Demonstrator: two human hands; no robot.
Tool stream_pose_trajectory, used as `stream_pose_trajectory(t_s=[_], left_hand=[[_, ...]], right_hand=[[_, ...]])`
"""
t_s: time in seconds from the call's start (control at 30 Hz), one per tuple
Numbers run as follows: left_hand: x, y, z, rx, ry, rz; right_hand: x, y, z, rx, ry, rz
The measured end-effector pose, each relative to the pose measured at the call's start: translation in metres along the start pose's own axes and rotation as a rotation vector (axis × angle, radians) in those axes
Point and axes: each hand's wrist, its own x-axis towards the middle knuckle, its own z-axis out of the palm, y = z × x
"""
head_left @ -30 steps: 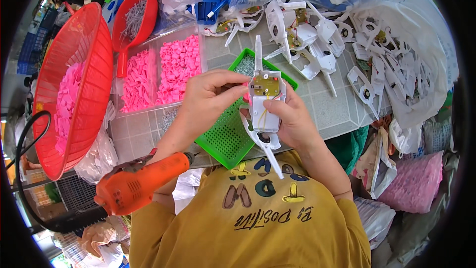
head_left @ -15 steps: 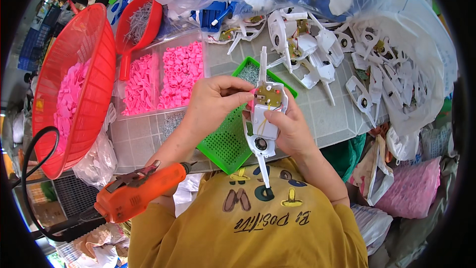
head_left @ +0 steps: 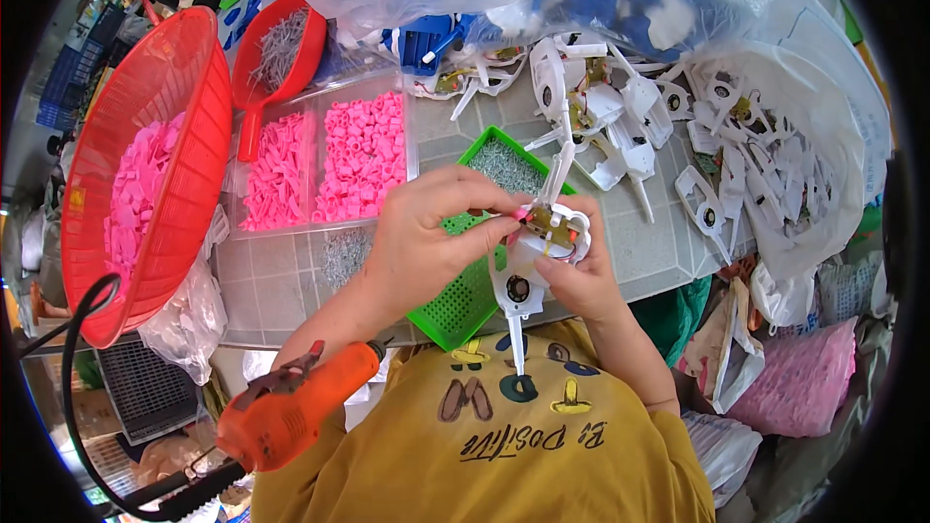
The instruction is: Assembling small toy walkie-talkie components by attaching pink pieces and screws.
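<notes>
My right hand [head_left: 589, 279] grips a white plastic toy housing [head_left: 520, 308], thumb on its front and fingers behind it. The open housing shows a green-brown circuit board [head_left: 557, 229], wires and a round black speaker-like part. At the board's left edge, my left hand [head_left: 418, 232] pinches a small pink plastic piece [head_left: 521, 214] between thumb and fingers, against the housing. Under both hands lies a green perforated basket [head_left: 448, 308], its far section filled with small screws [head_left: 506, 167].
A clear tray [head_left: 317, 150] of pink parts sits left, beside a red scoop [head_left: 278, 48] of screws and a tilted red basket [head_left: 199, 165]. An orange electric screwdriver [head_left: 305, 407] hangs near my left forearm. More white housings [head_left: 620, 121] pile up at the far right.
The housing has tilted, its far end leaning away to the right, and shifted slightly right. Both hands moved with it, the left still pinching pink plastic. The screwdriver appears lower and farther right.
</notes>
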Motion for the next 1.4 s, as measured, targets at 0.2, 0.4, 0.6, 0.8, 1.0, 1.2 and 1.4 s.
stream_pose_trajectory(t_s=[0.2, 0.4, 0.6, 0.8, 1.0, 1.2, 1.4], left_hand=[[0.000, 0.002, -0.003, 0.053, -0.015, -0.004], [0.002, -0.010, 0.005, -0.092, -0.066, -0.114], [0.004, -0.023, 0.010, -0.114, -0.101, -0.271], [0.008, -0.034, -0.012, 0.236, 0.099, -0.109], [0.022, -0.106, -0.112, 0.960, 0.242, -0.141], [0.030, -0.148, -0.111, 1.085, -0.025, -0.360], [0.030, -0.162, -0.123, 1.157, -0.006, -0.244]], right_hand=[[0.002, -0.006, 0.006, -0.056, -0.035, -0.037], [0.004, -0.007, 0.017, 0.109, 0.098, 0.101], [0.011, -0.008, 0.020, 0.149, 0.256, 0.279], [0.031, -0.010, 0.012, 0.235, 0.241, 0.298], [0.024, -0.021, 0.008, 0.408, 0.235, 0.375], [0.018, -0.016, 0.017, 0.449, 0.209, 0.464], [0.021, -0.017, 0.019, 0.411, 0.258, 0.488]])
